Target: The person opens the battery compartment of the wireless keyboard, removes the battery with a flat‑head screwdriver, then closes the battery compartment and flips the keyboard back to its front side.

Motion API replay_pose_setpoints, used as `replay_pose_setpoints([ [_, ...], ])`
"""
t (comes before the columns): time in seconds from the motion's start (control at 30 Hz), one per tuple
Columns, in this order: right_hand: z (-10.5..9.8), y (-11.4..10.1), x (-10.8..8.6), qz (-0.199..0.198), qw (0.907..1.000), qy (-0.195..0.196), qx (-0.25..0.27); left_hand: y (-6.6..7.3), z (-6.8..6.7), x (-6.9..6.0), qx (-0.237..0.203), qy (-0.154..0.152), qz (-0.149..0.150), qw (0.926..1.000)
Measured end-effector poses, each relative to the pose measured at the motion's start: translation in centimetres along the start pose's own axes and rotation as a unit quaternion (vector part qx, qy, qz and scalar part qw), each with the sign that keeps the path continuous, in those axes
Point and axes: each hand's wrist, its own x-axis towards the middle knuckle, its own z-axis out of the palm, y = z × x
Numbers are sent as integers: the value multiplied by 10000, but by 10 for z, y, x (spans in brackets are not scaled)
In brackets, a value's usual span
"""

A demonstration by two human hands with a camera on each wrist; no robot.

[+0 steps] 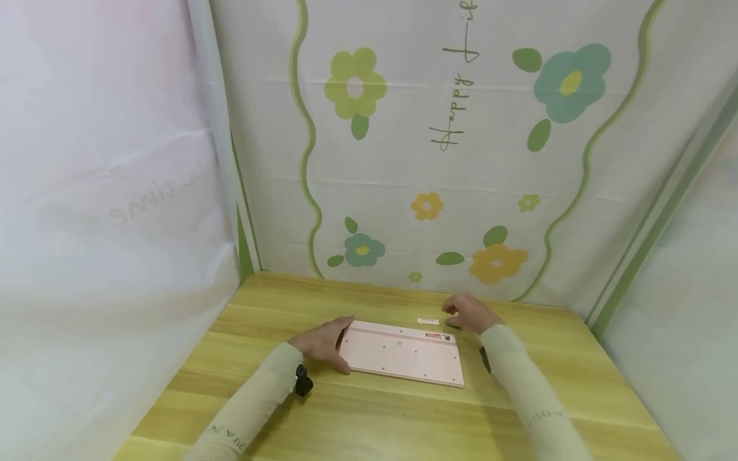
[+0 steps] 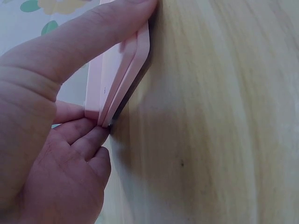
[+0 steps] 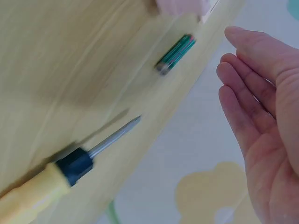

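Observation:
A pink keyboard (image 1: 403, 355) lies underside up on the table, small screws dotted over its back. My left hand (image 1: 323, 344) grips its left end, thumb at the near edge and fingers at the far one; the left wrist view shows the layered pink side (image 2: 117, 79) between them. Near its far right corner is an uncovered battery slot (image 1: 434, 336) with something red inside. A small pale cover (image 1: 428, 321) lies just behind. My right hand (image 1: 474, 314) hovers with loosely bent fingers, holding nothing. Below it a green battery (image 3: 175, 54) lies on the table.
A screwdriver (image 3: 65, 175) with a yellow and black handle lies on the table near my right hand. The wooden table (image 1: 369, 422) meets a flower-printed cloth (image 1: 392, 166) at the back. More cloth hangs at both sides.

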Motion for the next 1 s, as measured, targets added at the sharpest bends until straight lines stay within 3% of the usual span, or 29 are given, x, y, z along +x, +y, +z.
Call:
replay_pose_setpoints([
  [0.2,4,-18,17,-385,9985,-259,-283,1,2,0,-62,-36,4,10000],
  [0.57,18,-30,33,344,9974,-627,-45,3,-1,1,6,-47,0,10000],
  [1.0,28,-29,39,349,9979,-539,27,-2,0,2,5,-56,-15,10000],
])
